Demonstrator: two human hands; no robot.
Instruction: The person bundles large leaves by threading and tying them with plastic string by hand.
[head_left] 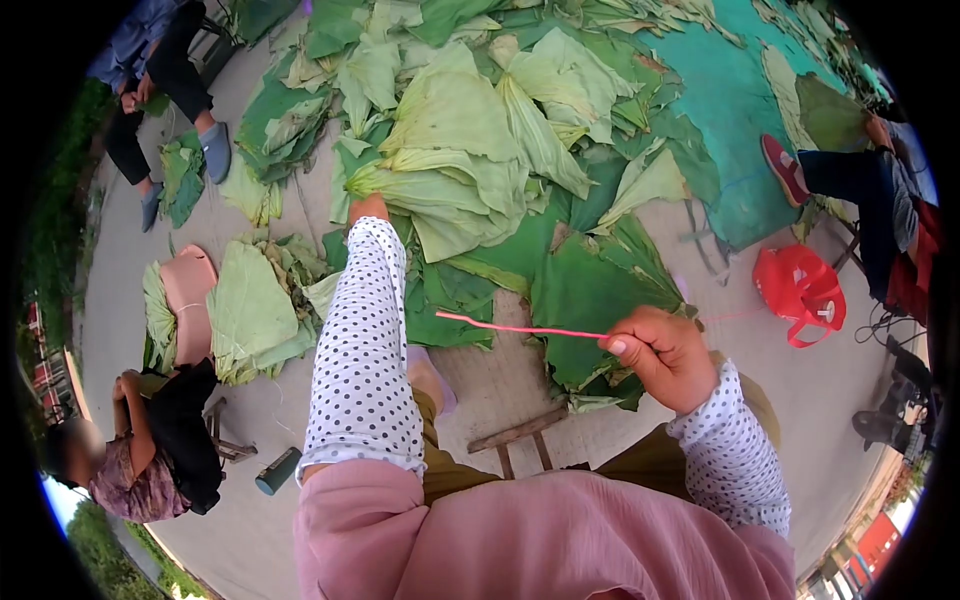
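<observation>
While the right hand (pixel 665 355) pinches it, the pink string (pixel 520 328) stretches leftward.

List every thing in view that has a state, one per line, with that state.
left hand: stretched out, reaching into the leaf pile, mostly hidden by leaves
right hand: closed, pinching the pink string
pink string: held at one end, pulled out straight toward the left
leaf pile: folded, heaped loose on the ground
red bag: lying on the ground, handles slack
stacked leaves: folded, piled beside a seated person
</observation>
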